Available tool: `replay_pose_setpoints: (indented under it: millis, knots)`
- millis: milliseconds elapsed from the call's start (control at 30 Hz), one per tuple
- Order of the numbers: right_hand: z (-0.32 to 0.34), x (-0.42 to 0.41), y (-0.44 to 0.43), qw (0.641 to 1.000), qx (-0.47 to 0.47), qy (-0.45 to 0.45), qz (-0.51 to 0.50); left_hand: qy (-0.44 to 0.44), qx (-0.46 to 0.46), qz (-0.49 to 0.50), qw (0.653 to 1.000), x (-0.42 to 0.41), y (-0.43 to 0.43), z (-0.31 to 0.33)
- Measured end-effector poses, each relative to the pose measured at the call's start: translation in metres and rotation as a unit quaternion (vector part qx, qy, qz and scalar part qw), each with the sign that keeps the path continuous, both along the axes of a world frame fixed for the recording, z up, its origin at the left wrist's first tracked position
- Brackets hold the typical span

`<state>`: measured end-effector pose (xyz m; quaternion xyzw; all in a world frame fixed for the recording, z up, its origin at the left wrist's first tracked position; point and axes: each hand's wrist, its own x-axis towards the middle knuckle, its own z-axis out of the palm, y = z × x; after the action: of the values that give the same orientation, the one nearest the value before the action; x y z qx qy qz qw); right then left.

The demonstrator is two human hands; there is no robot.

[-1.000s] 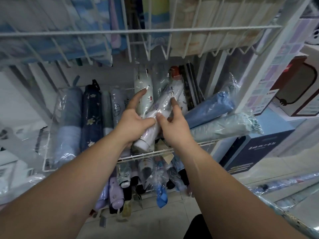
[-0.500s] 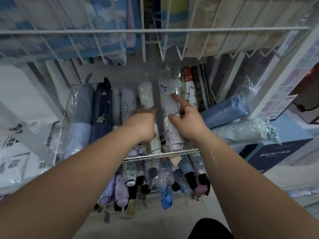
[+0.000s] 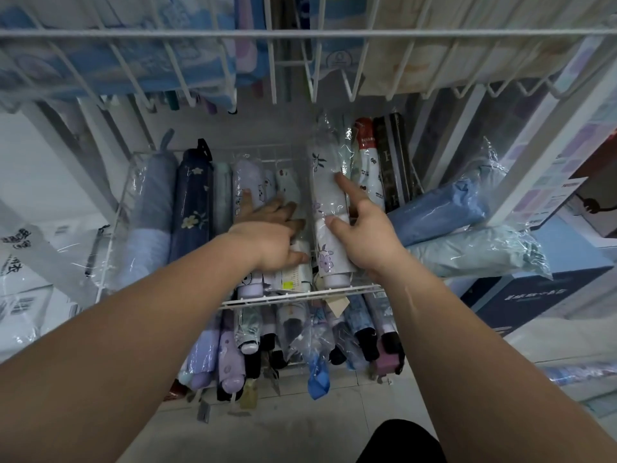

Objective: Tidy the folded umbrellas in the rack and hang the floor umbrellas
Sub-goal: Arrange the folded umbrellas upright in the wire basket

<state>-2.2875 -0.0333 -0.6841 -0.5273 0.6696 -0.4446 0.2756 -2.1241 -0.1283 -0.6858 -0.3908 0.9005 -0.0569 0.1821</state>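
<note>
Now, right hand [image 3: 364, 238]: gripping the floral umbrella [image 3: 329, 208] across its body, thumb pressing its near-left side and forefinger stretching far along its right edge, seemingly steering it straight into a slot.
Left hand [image 3: 270, 235]: lying flat and loosely spread, fingers mostly straight though blurred, gripping nothing; pressing the pale umbrellas [image 3: 253, 185] leftward, likely holding a gap open for the floral one.
Floral umbrella, place: lying in the wire basket [image 3: 300, 292], right of middle, between that gap and the red-and-white umbrella [image 3: 367, 162], just beside the latter.
Floral umbrella, axis: running near to far, parallel with its neighbours; lilac handle cap pointing near, sitting close behind the front rail; clear wrap sticking out past the far end.
Left neighbours: navy umbrella [image 3: 193, 202] and grey-blue umbrella [image 3: 150, 208] lying along the same near-far line.
Right neighbours: dark striped umbrella [image 3: 392, 162] lining up beside the red-and-white one; blue umbrella [image 3: 444, 208] and pale teal umbrella [image 3: 474, 252] lying crosswise at the basket's right edge, probably needing turning to match.
Below: lower-tier umbrellas [image 3: 300, 339] crowding together, handles pointing near and down.
</note>
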Motion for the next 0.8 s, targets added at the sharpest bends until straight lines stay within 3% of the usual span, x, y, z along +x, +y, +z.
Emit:
replay_pose_setpoints:
  millis: [167,267,367,633,800]
  knots:
    - [0.004,0.002,0.002,1.000,0.013,0.019,-0.003,-0.004,0.012,-0.032,0.999,0.010,0.001,0.006]
    - [0.008,0.007,0.002,0.999,0.016,0.045,-0.005,0.069,0.012,-0.022,0.997,0.027,0.006,0.008]
    - [0.013,0.015,-0.007,0.996,0.034,0.085,0.005,0.143,-0.048,0.042,0.988,0.047,0.017,0.008]
    - [0.001,0.061,-0.041,0.984,0.095,0.147,0.026,0.096,-0.095,0.093,0.986,0.074,0.028,0.023]
    - [-0.025,0.075,-0.044,0.966,0.136,0.220,0.003,0.129,-0.111,0.140,0.975,0.100,0.029,0.023]
